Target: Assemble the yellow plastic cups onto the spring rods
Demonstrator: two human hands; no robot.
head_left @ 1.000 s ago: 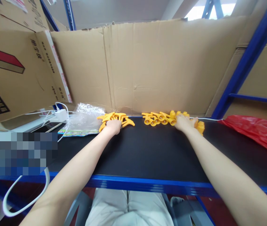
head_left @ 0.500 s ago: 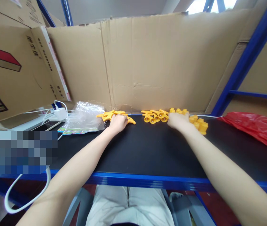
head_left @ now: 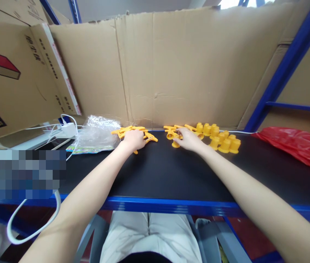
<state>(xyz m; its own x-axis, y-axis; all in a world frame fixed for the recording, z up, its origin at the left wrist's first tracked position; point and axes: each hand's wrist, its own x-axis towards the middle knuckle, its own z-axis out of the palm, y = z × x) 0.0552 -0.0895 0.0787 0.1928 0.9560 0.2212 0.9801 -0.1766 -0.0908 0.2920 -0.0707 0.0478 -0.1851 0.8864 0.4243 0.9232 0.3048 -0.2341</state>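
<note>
My left hand (head_left: 135, 138) is closed over the left pile of yellow plastic pieces (head_left: 151, 137), and the tip of one piece pokes out below it. Most of its fingers are hidden behind the hand. To the right, my right hand (head_left: 188, 139) is at a row of yellow pieces with round, hollow cup ends (head_left: 169, 135). Its fingers are closed around one yellow cup-ended piece (head_left: 175, 144), whose cup faces down. Further right, several yellow plastic cups (head_left: 224, 145) stand upside down in a cluster.
A clear plastic bag (head_left: 96, 135) lies left of the pile, beside a white charger (head_left: 69, 130) with cables. A red plastic bag (head_left: 294, 146) lies at the right. Cardboard (head_left: 185, 73) walls the back, and a blue rail (head_left: 166, 204) edges the black table.
My right hand has moved left from the cups to the cup-ended pieces, uncovering the cups. My left hand has shifted slightly, and a yellow tip now shows under it.
</note>
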